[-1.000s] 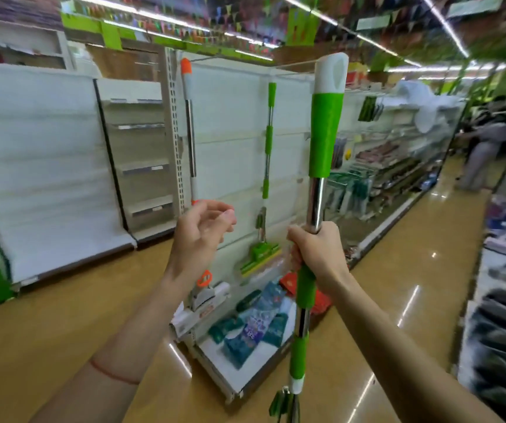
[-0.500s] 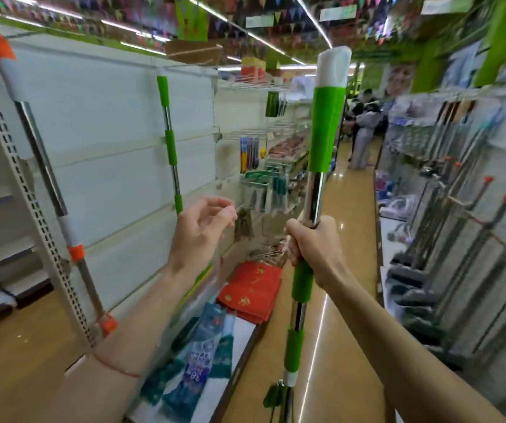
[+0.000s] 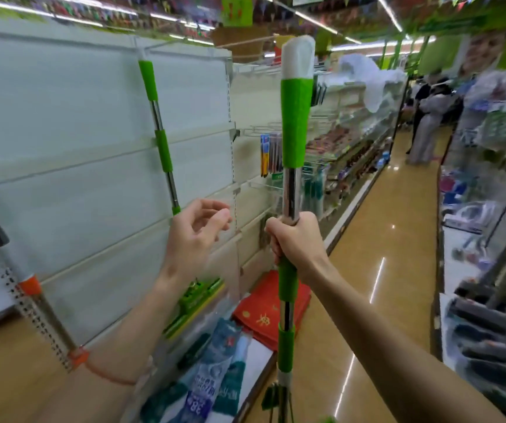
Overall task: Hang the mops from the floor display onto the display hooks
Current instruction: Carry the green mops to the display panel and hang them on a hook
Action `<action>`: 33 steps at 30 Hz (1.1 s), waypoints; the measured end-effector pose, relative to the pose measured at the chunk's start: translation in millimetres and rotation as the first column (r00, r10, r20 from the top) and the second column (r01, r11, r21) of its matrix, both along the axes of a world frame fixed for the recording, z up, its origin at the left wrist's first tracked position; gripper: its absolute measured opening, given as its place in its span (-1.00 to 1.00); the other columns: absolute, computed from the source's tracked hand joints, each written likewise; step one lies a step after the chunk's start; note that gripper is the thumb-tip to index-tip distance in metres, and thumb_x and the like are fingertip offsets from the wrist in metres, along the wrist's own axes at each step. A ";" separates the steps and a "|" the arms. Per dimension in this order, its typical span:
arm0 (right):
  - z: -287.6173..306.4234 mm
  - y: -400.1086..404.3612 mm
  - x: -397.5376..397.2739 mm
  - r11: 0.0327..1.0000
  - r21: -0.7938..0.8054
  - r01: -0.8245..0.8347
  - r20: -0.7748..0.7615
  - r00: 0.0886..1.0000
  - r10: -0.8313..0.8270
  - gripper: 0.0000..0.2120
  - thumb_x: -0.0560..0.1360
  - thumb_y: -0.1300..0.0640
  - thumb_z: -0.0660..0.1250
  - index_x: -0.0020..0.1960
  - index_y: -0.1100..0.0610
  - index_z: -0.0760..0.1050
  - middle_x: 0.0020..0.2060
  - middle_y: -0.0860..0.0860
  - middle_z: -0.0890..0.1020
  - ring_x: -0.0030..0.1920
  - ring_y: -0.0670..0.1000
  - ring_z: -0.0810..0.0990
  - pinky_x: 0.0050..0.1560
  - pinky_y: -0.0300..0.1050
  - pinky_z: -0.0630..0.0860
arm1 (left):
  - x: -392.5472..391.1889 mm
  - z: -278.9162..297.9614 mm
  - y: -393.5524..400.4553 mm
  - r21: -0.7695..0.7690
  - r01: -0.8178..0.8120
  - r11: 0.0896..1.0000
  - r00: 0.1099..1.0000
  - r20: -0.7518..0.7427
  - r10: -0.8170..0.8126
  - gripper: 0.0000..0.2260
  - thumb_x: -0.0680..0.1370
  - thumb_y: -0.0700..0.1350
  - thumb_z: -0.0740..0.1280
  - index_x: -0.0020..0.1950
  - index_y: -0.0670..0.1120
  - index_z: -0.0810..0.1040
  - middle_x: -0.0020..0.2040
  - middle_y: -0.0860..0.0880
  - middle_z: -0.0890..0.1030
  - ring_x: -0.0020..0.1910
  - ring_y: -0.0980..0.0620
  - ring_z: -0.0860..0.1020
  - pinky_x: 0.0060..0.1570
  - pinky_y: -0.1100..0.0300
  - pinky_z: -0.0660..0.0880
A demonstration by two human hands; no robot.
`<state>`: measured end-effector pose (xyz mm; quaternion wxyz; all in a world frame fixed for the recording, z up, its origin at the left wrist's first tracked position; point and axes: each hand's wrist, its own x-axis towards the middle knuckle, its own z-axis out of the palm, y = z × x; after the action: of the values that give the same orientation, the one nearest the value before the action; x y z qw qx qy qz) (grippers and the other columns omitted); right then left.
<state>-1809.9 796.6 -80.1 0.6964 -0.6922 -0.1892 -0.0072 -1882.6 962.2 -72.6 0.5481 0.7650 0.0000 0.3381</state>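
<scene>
My right hand (image 3: pixel 296 239) grips the steel shaft of a green-handled mop (image 3: pixel 295 123), held upright in the aisle, its white cap at the top and its head out of view below. My left hand (image 3: pixel 197 236) hovers open just left of it, fingers curled, holding nothing. A second green mop (image 3: pixel 161 141) hangs against the white display panel (image 3: pixel 62 132), its green head (image 3: pixel 198 296) low by the base shelf. An orange-trimmed mop (image 3: pixel 33 288) hangs at the far left, partly cut off.
The base shelf holds blue packaged cloths (image 3: pixel 215 370) and a stack of red mats (image 3: pixel 271 309). Stocked shelves run down the left; dark mops and goods (image 3: pixel 486 315) line the right. People (image 3: pixel 428 117) stand far down the aisle.
The view has swung right along the aisle and closer to the white panel. My right hand keeps its grip on the mop; my left hand stays open beside it.
</scene>
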 end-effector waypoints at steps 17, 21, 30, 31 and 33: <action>26.5 99.9 192.3 0.962 0.008 -0.271 0.005 0.963 0.271 -0.56 0.41 0.33 0.32 -0.61 0.10 0.37 -0.63 0.10 0.40 -0.61 0.07 0.35 -0.42 -0.08 0.34 | 154.0 23.2 76.0 -0.053 -0.252 0.966 0.963 0.086 0.256 -0.81 0.57 -0.06 0.37 0.10 -0.14 0.63 -0.09 -0.06 0.72 -0.07 -0.02 0.70 -0.08 0.07 0.61; 41.4 124.1 219.7 0.941 0.003 -0.339 0.001 0.941 0.339 -0.67 0.37 0.28 0.34 -0.54 0.09 0.40 -0.63 0.09 0.41 -0.62 0.07 0.36 -0.40 -0.05 0.35 | 171.5 48.4 89.5 -0.047 -0.324 0.945 0.937 0.121 0.328 -0.84 0.53 -0.01 0.37 0.03 -0.06 0.64 -0.12 -0.03 0.73 -0.12 0.03 0.69 -0.14 0.13 0.59; 71.3 156.4 274.4 0.827 0.003 -0.562 -0.032 0.826 0.562 -0.77 0.47 0.33 0.31 -0.34 0.18 0.43 -0.59 0.09 0.41 -0.60 0.08 0.36 -0.43 -0.04 0.32 | 207.4 97.9 93.3 0.002 -0.499 0.867 0.840 0.247 0.483 -0.94 0.61 -0.14 0.40 -0.01 0.02 0.64 -0.08 -0.07 0.73 -0.12 0.08 0.69 -0.16 0.28 0.55; 73.4 159.7 280.7 0.811 0.005 -0.585 -0.034 0.811 0.584 -0.78 0.47 0.32 0.31 -0.34 0.17 0.44 -0.58 0.09 0.42 -0.59 0.08 0.36 -0.43 -0.03 0.33 | 211.1 101.8 93.0 -0.002 -0.515 0.857 0.828 0.259 0.498 -0.94 0.61 -0.14 0.40 -0.01 0.01 0.64 -0.11 -0.05 0.73 -0.12 0.07 0.69 -0.17 0.27 0.56; 76.7 166.7 292.6 0.783 0.008 -0.622 -0.042 0.782 0.621 -0.80 0.45 0.32 0.32 -0.33 0.17 0.43 -0.58 0.09 0.41 -0.59 0.08 0.36 -0.43 -0.05 0.35 | 218.4 108.2 92.0 -0.018 -0.542 0.840 0.805 0.277 0.525 -0.95 0.61 -0.15 0.40 -0.01 -0.01 0.65 -0.15 0.00 0.73 -0.13 0.08 0.69 -0.17 0.25 0.57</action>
<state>-1517.3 963.3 -3.5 0.6616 -0.5935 -0.3920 0.2376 -1664.2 1054.2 35.6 0.4014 0.6972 0.1297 0.5796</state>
